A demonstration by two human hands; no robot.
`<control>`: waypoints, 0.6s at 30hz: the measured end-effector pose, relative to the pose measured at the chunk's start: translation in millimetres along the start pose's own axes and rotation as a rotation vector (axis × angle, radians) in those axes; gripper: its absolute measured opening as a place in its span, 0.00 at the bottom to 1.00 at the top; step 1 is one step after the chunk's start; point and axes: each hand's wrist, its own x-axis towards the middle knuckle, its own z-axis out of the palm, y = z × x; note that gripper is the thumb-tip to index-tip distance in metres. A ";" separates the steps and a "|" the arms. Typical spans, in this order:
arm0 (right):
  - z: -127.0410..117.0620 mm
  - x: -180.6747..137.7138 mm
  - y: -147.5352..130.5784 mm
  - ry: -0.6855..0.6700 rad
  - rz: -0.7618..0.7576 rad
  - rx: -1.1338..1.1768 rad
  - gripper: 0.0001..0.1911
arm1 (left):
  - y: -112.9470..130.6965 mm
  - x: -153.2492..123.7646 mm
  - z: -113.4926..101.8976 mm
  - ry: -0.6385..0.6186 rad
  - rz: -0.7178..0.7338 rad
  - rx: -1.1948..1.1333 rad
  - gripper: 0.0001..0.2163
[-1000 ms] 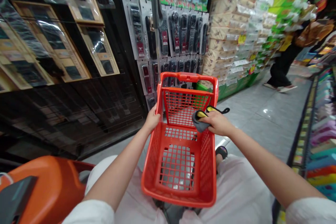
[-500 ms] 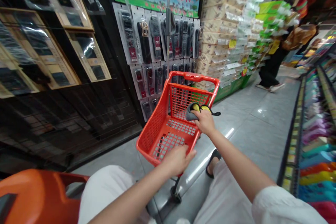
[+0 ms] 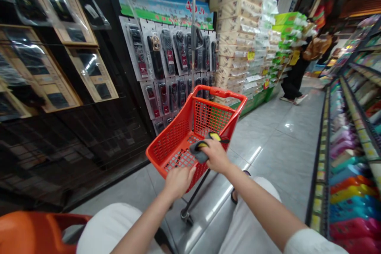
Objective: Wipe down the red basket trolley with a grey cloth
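A red plastic shopping cart basket (image 3: 178, 139) on a wheeled stand is in front of me. My left hand (image 3: 178, 180) is closed on the basket's near rim. My right hand (image 3: 216, 155) is closed on a grey and yellow cloth item (image 3: 200, 149) with a black strap, held over the basket's near right corner. The basket looks empty inside. My white-trousered legs show below my arms.
Framed items in plastic wrap (image 3: 92, 73) hang on the dark wall at left. Packaged black goods (image 3: 166, 53) hang on a panel ahead. Stacked tissue packs (image 3: 247, 39) stand beyond. A person (image 3: 294, 79) walks down the grey tiled aisle. Colourful shelves (image 3: 351, 135) line the right. An orange object (image 3: 32, 232) sits at lower left.
The basket has moved away from me and now stands lower and farther out. My left hand shifted from the basket's left rim to its near rim. The right hand keeps the cloth item.
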 end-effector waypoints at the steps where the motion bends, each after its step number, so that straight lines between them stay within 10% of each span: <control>1: 5.2 1.3 -12.2 -0.065 -0.070 0.009 0.26 | -5.0 -0.2 -0.4 -0.004 0.008 -0.004 0.29; 4: -1.3 6.6 -16.6 -0.201 -0.135 -0.037 0.24 | -27.8 -2.8 -2.7 -0.011 0.034 -0.015 0.29; 11: -79.3 38.2 60.6 -0.062 0.323 -0.431 0.23 | -99.5 -10.9 -12.5 0.014 0.106 -0.064 0.29; 18: -25.3 48.7 -6.1 -0.169 -0.084 -0.182 0.20 | -132.3 -8.3 -29.5 -0.017 0.036 -0.081 0.31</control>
